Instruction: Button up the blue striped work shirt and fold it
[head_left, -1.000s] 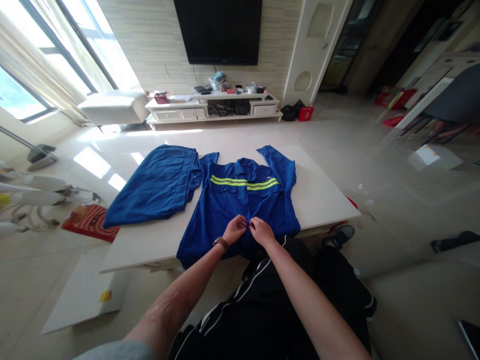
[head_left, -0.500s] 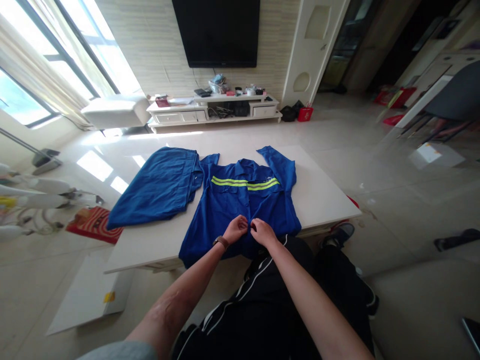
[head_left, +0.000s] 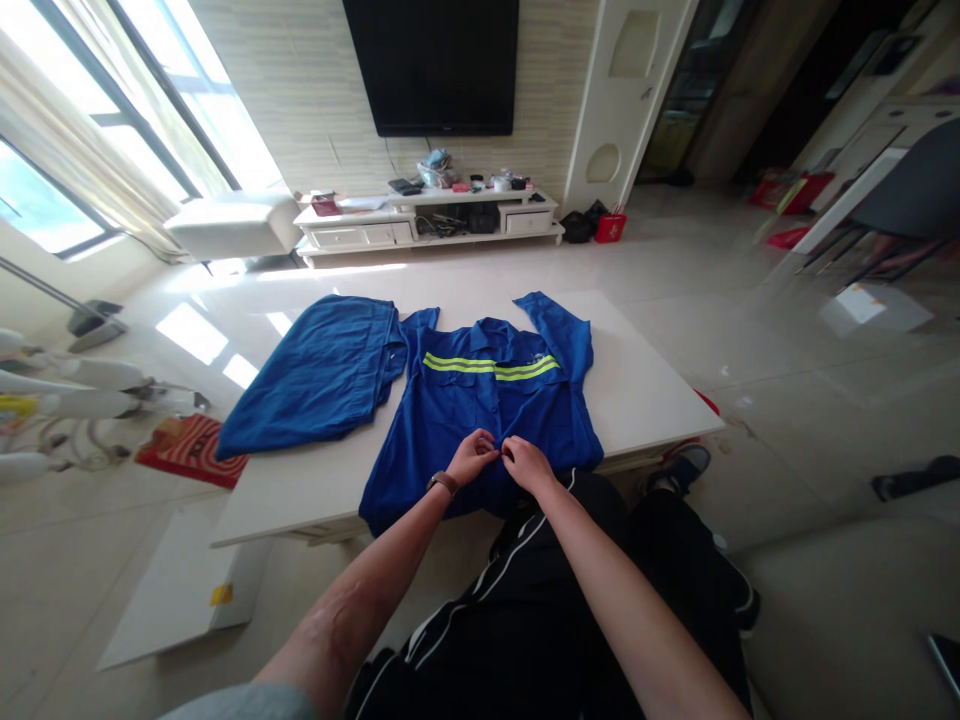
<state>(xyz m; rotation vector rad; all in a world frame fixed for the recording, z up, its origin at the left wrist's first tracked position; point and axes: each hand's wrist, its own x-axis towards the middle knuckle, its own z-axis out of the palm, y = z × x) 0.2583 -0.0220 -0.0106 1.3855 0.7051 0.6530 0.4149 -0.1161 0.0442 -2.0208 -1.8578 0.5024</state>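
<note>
Jacket [head_left: 465, 400] on table [head_left: 645, 390], tiled floor [head_left: 787, 340]

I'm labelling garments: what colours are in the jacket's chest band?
The chest band is yellow-green with a grey middle stripe, seen in the head view.

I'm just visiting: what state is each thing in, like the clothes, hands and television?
Blue jacket, spread out, front up
Other blue garment, folded, beside the jacket
Left hand, fingers bent at jacket's front, grip unclear
Right hand, likewise
Brown wristband, worn on left wrist
Television, screen dark
</note>
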